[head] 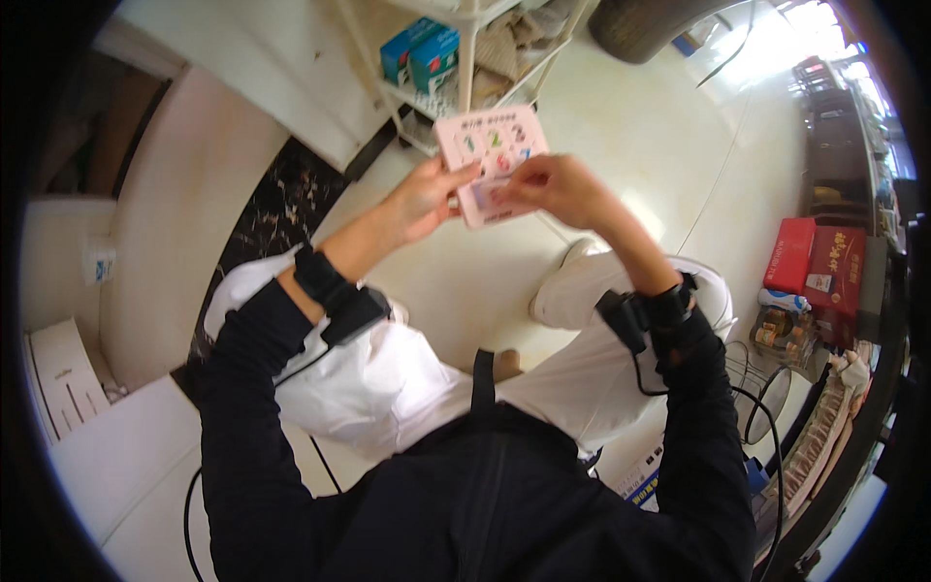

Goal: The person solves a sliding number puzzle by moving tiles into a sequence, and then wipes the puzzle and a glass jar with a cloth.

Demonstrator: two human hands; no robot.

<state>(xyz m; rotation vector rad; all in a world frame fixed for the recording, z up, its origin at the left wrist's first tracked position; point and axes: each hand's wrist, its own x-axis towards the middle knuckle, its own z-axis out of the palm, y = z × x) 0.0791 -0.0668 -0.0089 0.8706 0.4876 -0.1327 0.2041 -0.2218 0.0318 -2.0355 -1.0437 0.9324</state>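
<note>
A flat pink case [489, 131] with coloured numerals on its face is held up in front of me, above the floor and beyond my knees. My left hand [425, 195] grips its left edge, with the thumb lying on the face. On the case's lower part there is a greyish rectangular area [481, 195]. My right hand [556, 188] is bent over the lower right of the case, thumb and fingertips drawn together at that area. Those fingertips are blurred, so I cannot tell whether they pinch something. The right hand covers some of the numerals.
Ahead stands a white shelf rack [469, 62] holding blue-green boxes [422, 54] and folded cloth [505, 47]. A dark bin [633, 29] is at the far right. Red boxes [814, 269] sit along the right side, and a white cabinet [291, 65] at left. Cables hang from both wrist devices.
</note>
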